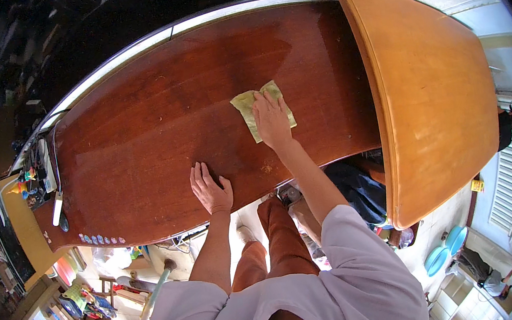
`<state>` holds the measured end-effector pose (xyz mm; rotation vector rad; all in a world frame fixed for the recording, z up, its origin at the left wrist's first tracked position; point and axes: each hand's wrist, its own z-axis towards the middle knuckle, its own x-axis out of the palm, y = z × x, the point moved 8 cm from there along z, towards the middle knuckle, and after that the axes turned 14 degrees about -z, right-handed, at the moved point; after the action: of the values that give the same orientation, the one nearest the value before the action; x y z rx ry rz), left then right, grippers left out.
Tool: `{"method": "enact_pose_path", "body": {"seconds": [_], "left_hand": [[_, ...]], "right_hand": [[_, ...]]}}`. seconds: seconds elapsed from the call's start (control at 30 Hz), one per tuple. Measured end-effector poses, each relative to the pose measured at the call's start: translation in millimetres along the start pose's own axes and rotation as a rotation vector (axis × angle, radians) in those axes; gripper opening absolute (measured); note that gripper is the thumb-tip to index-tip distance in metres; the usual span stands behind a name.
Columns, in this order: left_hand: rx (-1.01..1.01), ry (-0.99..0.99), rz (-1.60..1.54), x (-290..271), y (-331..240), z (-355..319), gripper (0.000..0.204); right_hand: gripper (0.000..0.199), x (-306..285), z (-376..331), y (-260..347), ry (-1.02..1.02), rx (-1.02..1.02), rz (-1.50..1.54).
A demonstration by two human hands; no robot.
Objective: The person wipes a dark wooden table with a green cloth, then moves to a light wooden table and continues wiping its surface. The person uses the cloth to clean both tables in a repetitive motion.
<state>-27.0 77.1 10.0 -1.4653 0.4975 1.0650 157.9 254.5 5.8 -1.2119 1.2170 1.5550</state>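
Wiping dark wood counter [156,127] w/ yellow cloth [251,110] pinned flat under right hand [272,121], fingers spread open on it mid-top, left hand [210,190] resting flat, open, at near edge; looking approx. halfway, specks near front edge remaining.

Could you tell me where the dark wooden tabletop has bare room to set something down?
The tabletop is bare between the left hand and the far edge, and between the yellow cloth under the right hand and the lighter table. Its left end is crowded with small clutter.
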Motion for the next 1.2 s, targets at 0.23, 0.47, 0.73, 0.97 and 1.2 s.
{"method": "enact_pose_path", "body": {"seconds": [0.23,0.47,0.73,0.97,1.2], "left_hand": [[-0.021,0.010,0.002,2,1,0,0.062],[-0.026,0.002,0.007,0,1,-1,0.062],[0.025,-0.007,-0.016,1,-2,2,0.062],[0.005,0.004,-0.004,-2,-3,0,0.062],[0.025,0.020,0.009,6,-8,2,0.063]], "right_hand": [[0.036,-4,31,0,0.060,0.037,-0.042],[0.035,1,13,4,0.042,-0.002,-0.028],[0.030,8,2,46,0.127,-0.235,-0.160],[0.042,-7,-27,-64,0.021,-0.085,0.018],[0.043,10,56,-128,-0.201,0.152,-0.321]]}}
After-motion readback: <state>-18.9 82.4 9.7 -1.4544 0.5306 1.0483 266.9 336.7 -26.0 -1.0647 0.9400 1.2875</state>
